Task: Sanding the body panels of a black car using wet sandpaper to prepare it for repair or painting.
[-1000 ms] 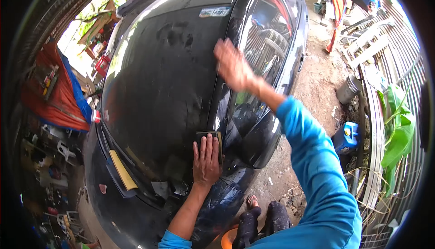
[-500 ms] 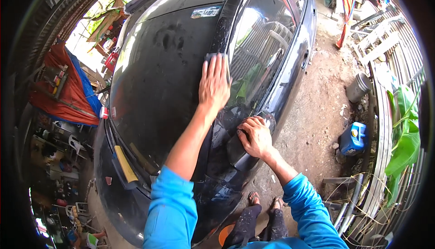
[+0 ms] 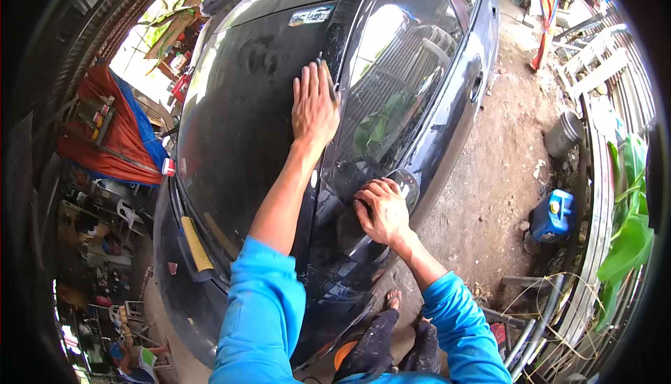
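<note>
A black car (image 3: 251,76) with a dusty, smudged windshield is in front of me. My left hand (image 3: 314,108) lies with long fingers over a thin, dark flat pad (image 3: 333,84), pressing it on the windshield's right edge beside the pillar; much of the pad is hidden beneath it. Lower right, my right hand (image 3: 384,212) is closed over the top of the black side mirror (image 3: 405,188). A yellow strip (image 3: 196,244) lies along the windshield's bottom by the wiper.
Dirt ground (image 3: 475,195) borders the car, with a grey bucket (image 3: 563,134), blue jug (image 3: 551,216), planks, pipes and leafy plant (image 3: 629,237) right. Orange-blue tarp (image 3: 112,132) and clutter stand left. An orange container (image 3: 342,356) sits by my feet.
My left hand and pad have moved up the windshield's edge from its lower corner. My right hand, earlier raised near the pillar, has come down onto the mirror. The view has shifted slightly.
</note>
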Demonstrator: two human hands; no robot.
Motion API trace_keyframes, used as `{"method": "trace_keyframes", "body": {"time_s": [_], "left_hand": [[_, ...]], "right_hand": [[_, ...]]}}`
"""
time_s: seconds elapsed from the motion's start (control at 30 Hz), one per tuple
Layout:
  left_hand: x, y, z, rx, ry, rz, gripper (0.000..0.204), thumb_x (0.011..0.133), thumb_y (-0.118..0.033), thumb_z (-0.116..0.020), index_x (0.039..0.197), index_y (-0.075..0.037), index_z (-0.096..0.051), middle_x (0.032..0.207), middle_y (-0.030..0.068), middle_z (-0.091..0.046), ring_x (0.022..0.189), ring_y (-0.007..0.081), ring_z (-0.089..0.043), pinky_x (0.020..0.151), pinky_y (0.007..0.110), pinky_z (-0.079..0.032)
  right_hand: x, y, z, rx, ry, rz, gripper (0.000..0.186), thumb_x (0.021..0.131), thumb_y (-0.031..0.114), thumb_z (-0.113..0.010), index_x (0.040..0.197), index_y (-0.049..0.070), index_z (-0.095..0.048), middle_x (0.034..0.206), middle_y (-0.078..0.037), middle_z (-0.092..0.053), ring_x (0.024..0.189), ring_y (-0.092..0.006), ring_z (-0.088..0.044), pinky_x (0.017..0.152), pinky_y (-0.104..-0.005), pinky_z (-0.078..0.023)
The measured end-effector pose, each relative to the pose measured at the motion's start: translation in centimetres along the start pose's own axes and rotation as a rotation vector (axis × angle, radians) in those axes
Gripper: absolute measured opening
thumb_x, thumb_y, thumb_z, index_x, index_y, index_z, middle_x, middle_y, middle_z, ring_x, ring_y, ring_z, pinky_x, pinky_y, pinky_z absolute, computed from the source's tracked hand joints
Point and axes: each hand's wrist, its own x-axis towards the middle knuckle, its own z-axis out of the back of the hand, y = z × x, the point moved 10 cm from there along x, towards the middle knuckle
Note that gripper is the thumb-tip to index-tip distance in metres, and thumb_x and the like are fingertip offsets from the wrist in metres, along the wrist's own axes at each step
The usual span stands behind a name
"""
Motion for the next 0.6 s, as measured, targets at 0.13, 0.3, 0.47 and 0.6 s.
{"method": "trace_keyframes", "body": {"time_s": [0.13, 0.3, 0.47, 0.6], "left_hand": [[-16.6, -3.3, 1.2, -0.023, 0.255, -0.054, 0.073, 0.095, -0.025, -0.06, 0.155, 0.004, -0.028, 0.159, 0.0239, -0.032, 0.148, 0.0379, -0.031, 0.121, 0.051, -0.025], [-4.9, -2.3, 1.2, 0.05, 0.106, -0.013, 0.071, 0.095, -0.024, -0.058, 0.154, 0.004, -0.029, 0.157, 0.0246, -0.034, 0.146, 0.0386, -0.033, 0.121, 0.049, -0.026], [-1.0, -1.4, -1.0, 0.005, 0.058, -0.064, 0.072, 0.095, -0.027, -0.06, 0.153, 0.004, -0.03, 0.157, 0.0243, -0.035, 0.146, 0.038, -0.033, 0.122, 0.048, -0.025], [-17.9, -3.0, 0.9, -0.024, 0.24, -0.014, 0.075, 0.091, -0.021, -0.066, 0.153, 0.004, -0.032, 0.159, 0.0231, -0.031, 0.148, 0.0376, -0.031, 0.122, 0.05, -0.022]], "right_hand": [[-0.4, -1.4, 1.3, -0.017, 0.002, -0.013, 0.015, 0.082, 0.02, -0.068, 0.091, 0.008, -0.071, 0.094, -0.008, -0.067, 0.105, -0.0273, -0.063, 0.105, -0.043, -0.041], [0.1, -0.6, 0.9, -0.012, -0.013, -0.022, 0.015, 0.082, 0.02, -0.068, 0.09, 0.008, -0.072, 0.096, -0.008, -0.069, 0.106, -0.0268, -0.063, 0.106, -0.0428, -0.04], [-0.6, -0.9, -0.3, -0.001, -0.003, -0.031, 0.016, 0.082, 0.02, -0.068, 0.092, 0.008, -0.072, 0.098, -0.008, -0.069, 0.108, -0.0263, -0.063, 0.107, -0.0438, -0.04], [-0.6, -1.4, 1.2, -0.015, 0.032, -0.071, 0.018, 0.081, 0.016, -0.069, 0.096, 0.006, -0.072, 0.102, -0.009, -0.07, 0.11, -0.0274, -0.063, 0.107, -0.0427, -0.04]]}}
